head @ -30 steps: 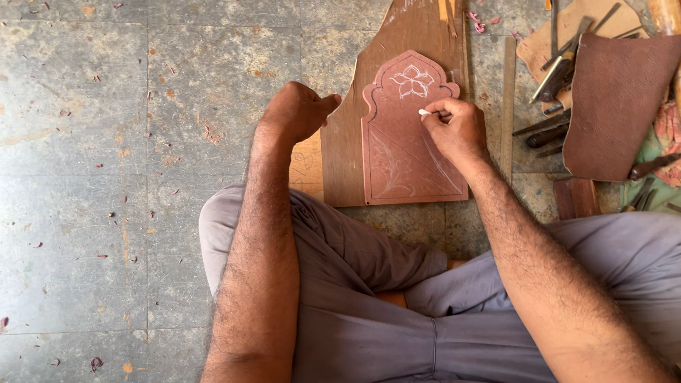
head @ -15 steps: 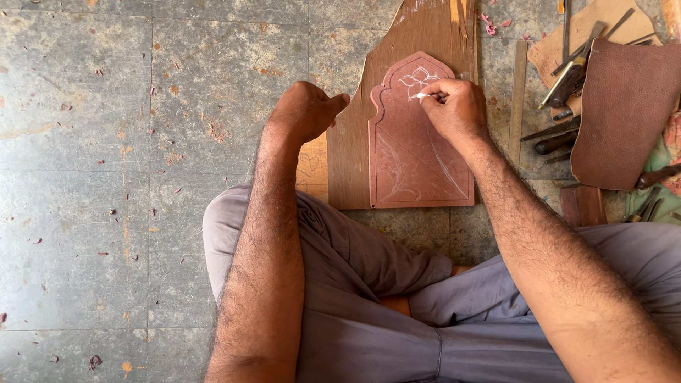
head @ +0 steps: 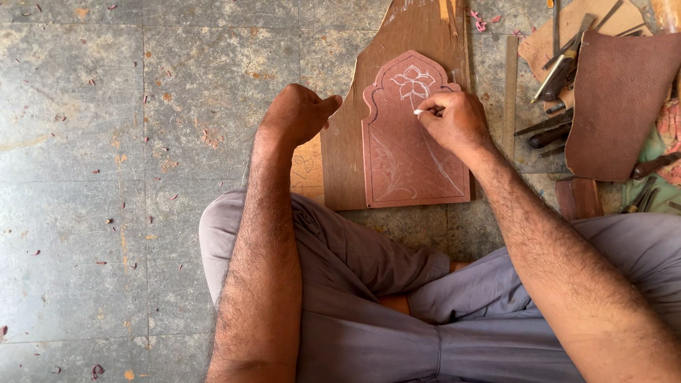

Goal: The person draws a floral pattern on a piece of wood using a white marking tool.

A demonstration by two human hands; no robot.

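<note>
Head view, looking straight down past crossed legs in grey trousers (head: 369,319) to a stone floor (head: 106,142). An arch-topped reddish panel (head: 404,163) lies flat on a brown wooden board (head: 397,35), which lies on the floor just ahead of the knees. The panel's lower edge sits near the board's near edge.

The right hand (head: 454,124) rests on the panel's upper right part. Its grip is pinched closed on a white marking stick (head: 418,111), whose tip touches the panel just below a white flower outline (head: 413,81) under the arch. Fainter curved and slanted lines run down the panel's lower half.

The left hand (head: 298,113) is curled into a loose fist holding nothing. Its knuckles are at the board's left edge, and it seems to be steadying the board.

To the right of the board lie a narrow straight strip (head: 509,92), a cluster of dark metal hand tools (head: 557,78) and a large brown leather-like sheet (head: 617,106). All of them are apart from both hands.

The step in hand looks like marking out a pattern, at the junction where the flower meets the lines below it. Carrying that line on calls for light, even pressure from the tip, a wrist planted on the panel, and the board held still by the fist.
</note>
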